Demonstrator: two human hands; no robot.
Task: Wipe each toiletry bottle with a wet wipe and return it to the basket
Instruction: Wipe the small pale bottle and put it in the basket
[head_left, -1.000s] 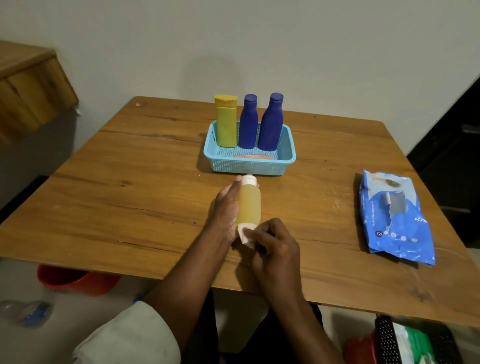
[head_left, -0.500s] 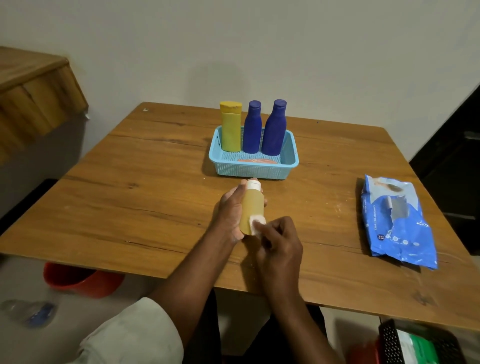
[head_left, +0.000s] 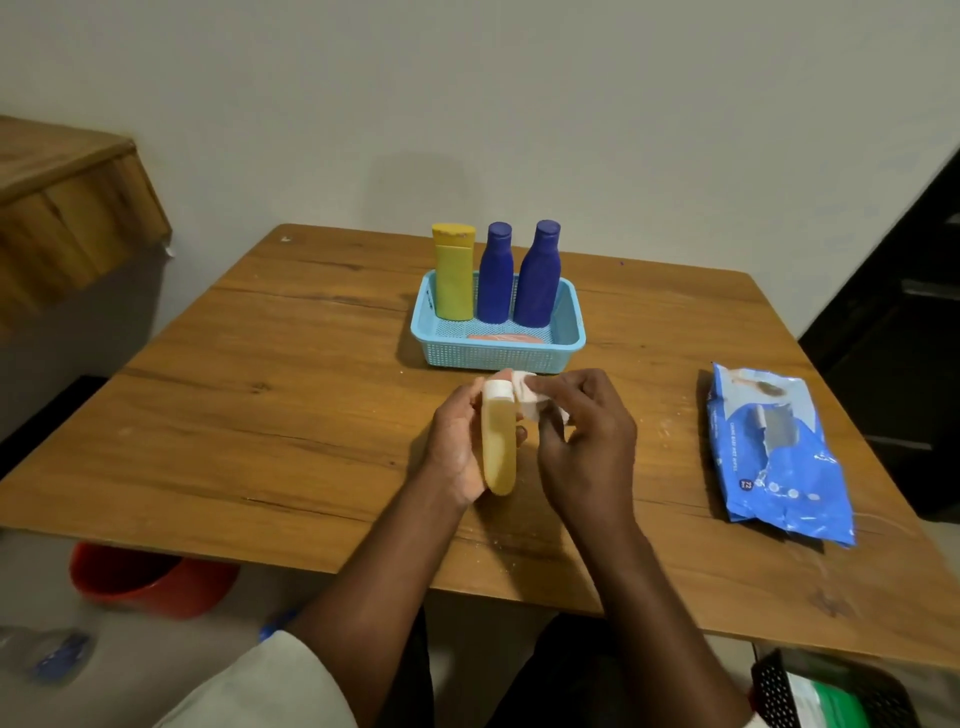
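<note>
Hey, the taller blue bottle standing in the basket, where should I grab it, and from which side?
Probably by the narrow neck just under the cap, coming from above. The taller blue bottle stands upright at the right of the row in the basket, close beside the shorter blue bottle, so its left flank is crowded, while its top is clear.

Head view, angled down over table (head_left: 270, 426).

Basket (head_left: 570, 332) at the table's (head_left: 270, 415) far middle, three bottles (head_left: 495, 275) upright in a row along its back wall, hand-held bottle (head_left: 498, 447) just before it, wet-wipe pack (head_left: 774, 452) well right, bucket (head_left: 145, 582) below the table's left edge.
</note>
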